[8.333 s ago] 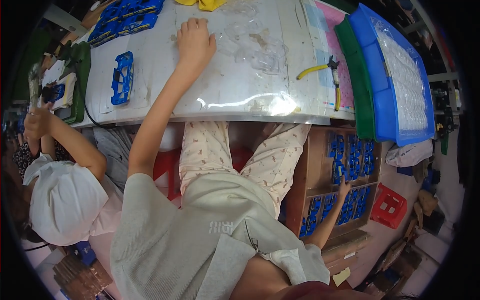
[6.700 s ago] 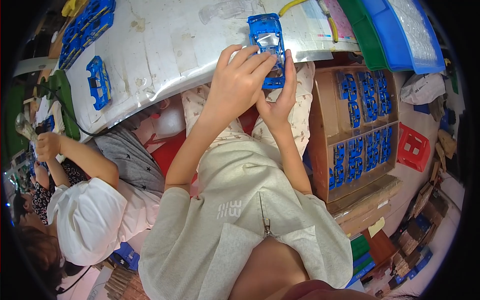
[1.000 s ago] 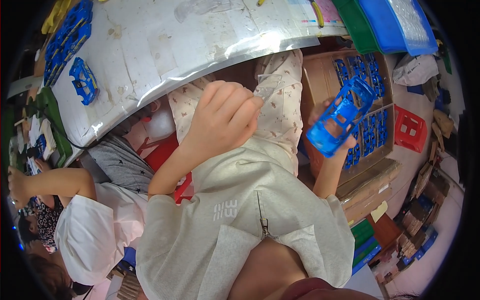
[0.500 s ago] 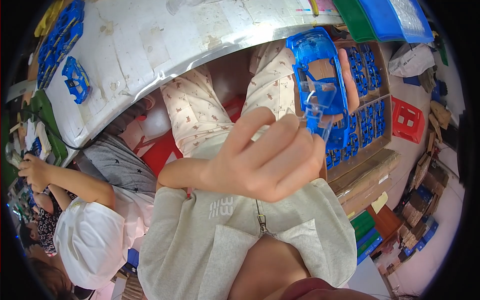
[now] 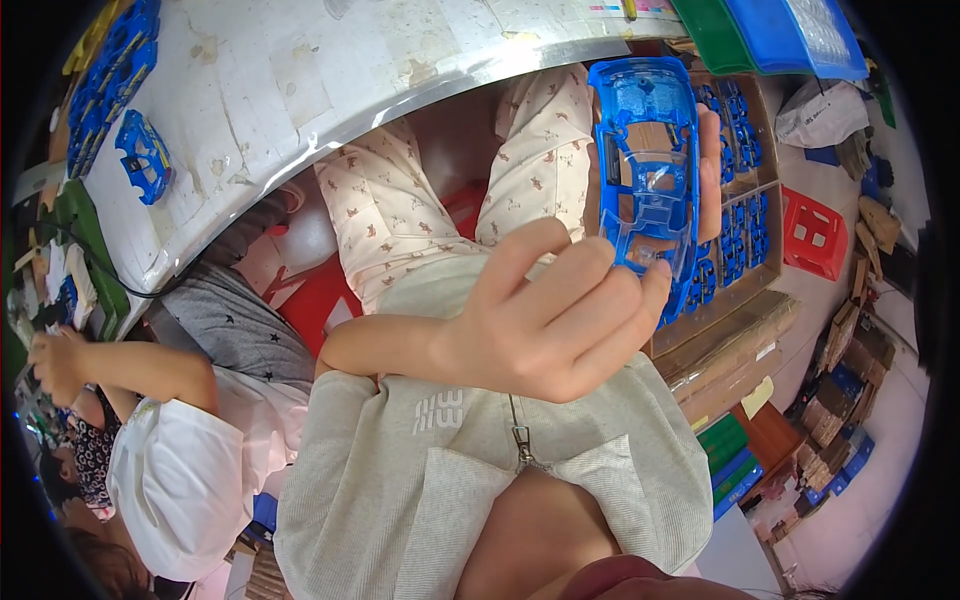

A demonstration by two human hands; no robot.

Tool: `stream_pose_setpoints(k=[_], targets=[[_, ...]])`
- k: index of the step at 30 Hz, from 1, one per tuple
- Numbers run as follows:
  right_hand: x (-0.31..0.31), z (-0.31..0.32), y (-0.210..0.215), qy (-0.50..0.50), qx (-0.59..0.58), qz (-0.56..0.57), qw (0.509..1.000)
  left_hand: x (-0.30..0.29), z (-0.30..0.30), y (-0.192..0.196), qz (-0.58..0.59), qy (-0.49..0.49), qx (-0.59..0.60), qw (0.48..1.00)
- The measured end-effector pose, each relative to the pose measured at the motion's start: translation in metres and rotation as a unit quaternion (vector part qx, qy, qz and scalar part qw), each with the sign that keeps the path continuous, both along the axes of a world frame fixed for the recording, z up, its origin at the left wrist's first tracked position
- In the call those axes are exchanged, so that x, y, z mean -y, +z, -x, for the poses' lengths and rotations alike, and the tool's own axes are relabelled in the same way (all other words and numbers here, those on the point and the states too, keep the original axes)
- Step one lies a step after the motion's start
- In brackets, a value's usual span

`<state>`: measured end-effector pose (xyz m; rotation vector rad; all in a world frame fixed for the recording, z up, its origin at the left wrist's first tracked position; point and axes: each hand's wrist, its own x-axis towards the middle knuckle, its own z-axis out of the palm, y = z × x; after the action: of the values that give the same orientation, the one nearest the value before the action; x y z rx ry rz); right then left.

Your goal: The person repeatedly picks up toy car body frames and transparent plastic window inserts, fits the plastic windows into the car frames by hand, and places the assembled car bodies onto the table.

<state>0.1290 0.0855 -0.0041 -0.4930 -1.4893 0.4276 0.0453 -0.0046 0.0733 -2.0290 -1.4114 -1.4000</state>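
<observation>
A translucent blue toy car body shell (image 5: 607, 165) is held over the right side of my lap. My right hand (image 5: 709, 175) wraps its far right side, mostly hidden behind the shell. Within the shell's openings sits a clear plastic window piece (image 5: 650, 213). My left hand (image 5: 565, 310) reaches across from the left with curled fingers, pinching the near end of that clear piece at the shell's near end. Whether the piece is seated all the way, I cannot tell.
A cardboard box (image 5: 725, 320) with rows of blue shells stands at right, beside a red stool (image 5: 812, 235). Blue and green bins (image 5: 765, 35) overhang it. On the white table (image 5: 290, 90) lie one blue shell (image 5: 145, 157) and several stacked ones (image 5: 112, 90). A co-worker (image 5: 180, 480) sits at left.
The clear window piece, tilted up before, now lies down within the blue shell. My left hand has shifted slightly right, and the shell stands straighter. The co-worker's hand has moved slightly.
</observation>
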Motion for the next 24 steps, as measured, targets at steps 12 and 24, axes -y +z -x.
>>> stream_pose_setpoints(k=[12, 24], targets=[[0.019, -0.010, 0.009, -0.083, 0.108, 0.094, 0.986, -0.007, 0.001, 0.001, 0.193, 0.021, -0.018, 0.981], [0.029, 0.000, 0.000, 0.036, 0.029, 0.148, 0.988, -0.020, 0.018, -0.028, 0.282, -0.194, 0.583, 0.737]])
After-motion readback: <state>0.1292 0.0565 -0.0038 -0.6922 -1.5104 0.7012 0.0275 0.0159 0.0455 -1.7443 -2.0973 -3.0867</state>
